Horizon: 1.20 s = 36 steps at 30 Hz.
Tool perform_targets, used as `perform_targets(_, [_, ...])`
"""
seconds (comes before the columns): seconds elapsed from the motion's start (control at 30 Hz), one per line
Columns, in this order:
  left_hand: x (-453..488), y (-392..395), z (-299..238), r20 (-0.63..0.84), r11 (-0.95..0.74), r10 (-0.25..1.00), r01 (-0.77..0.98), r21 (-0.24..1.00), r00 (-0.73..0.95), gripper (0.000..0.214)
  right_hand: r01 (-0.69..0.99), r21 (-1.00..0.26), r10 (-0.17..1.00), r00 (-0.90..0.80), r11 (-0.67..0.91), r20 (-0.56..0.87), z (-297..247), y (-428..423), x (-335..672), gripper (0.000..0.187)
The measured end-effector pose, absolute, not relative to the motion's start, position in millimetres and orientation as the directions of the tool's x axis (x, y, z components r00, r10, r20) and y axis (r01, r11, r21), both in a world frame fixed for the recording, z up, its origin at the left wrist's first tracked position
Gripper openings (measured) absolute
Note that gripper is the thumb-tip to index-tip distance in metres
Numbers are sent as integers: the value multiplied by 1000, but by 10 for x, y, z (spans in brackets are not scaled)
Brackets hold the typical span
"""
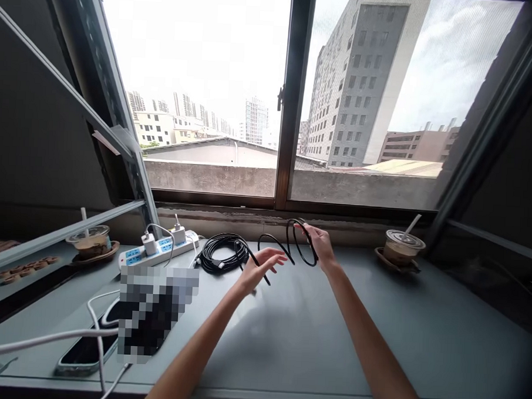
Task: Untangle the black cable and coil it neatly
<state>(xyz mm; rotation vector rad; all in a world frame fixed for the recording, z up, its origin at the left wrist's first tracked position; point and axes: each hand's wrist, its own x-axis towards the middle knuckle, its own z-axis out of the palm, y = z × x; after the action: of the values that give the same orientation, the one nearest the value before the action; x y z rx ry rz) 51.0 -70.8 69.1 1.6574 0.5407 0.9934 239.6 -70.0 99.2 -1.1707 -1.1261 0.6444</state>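
Note:
A black cable (289,242) hangs in loose loops above the table. My right hand (321,246) is closed around these loops at their right side. My left hand (260,270) is lower and to the left, its fingers loosely curved with the tips apart. A stretch of the cable passes through it at the thumb side, and a short piece shows below the fingers. Just left of that hand, the rest of the cable lies in a round coil (222,253) on the table, with a connector near its front.
A white power strip (160,248) with plugged-in chargers stands at the back left. White charging cables and a phone (85,350) lie at front left, beside a blurred-out patch. Drink cups (402,248) stand on coasters at both sides. A metal shelf frame (137,170) rises at left; the window is behind.

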Motion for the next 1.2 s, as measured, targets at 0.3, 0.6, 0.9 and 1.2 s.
perform_targets(0.3, [288,-545,1143,129,42,848,-308,950,515,36,276,-700,568,427,659,703,1900,-959,2346,45])
perform_targets(0.6, [263,-844,1680,384,-341,907,-235,910,171,25,-117,-739,732,311,663,607,1955,-1042,2375,37])
perform_targets(0.9, [388,-1029,2148,506,-528,833,48,848,224,33,-259,-795,834,221,549,505,1996,-1222,2575,52])
perform_targets(1.2, [448,-588,1975,477,-449,877,271,851,-47,64,21,-818,813,102,575,574,2078,-1712,2483,40])
